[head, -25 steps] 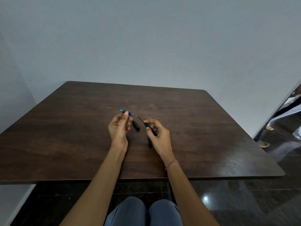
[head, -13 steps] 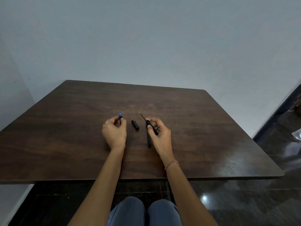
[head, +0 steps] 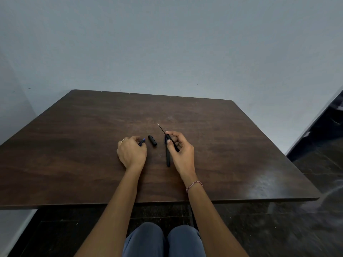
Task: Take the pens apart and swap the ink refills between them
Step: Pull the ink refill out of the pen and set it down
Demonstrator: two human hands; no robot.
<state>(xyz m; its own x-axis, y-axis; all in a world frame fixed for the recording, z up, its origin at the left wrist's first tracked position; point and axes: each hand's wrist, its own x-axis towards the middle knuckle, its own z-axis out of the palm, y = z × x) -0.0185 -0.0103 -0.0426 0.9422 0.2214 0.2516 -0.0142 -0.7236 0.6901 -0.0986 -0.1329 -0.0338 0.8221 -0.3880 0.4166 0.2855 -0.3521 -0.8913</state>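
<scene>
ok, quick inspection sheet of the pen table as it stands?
Surface: dark wood table, glare near the right corner.
Job's things: blue pen in left hand; black pen in right hand, thin refill sticking out; cap lies between the hands; barrel lies beside the right hand.
Clutter: nothing seen.
Grippers: left hand grips blue pen; right hand pinches black pen.
Cables: nothing seen.
Surroundings: plain wall, dark floor.

My left hand (head: 131,154) covers all but the tip of the blue piece (head: 142,141), and my right hand (head: 181,151) hides part of the black piece (head: 175,147) carrying the thin refill (head: 161,129).
</scene>
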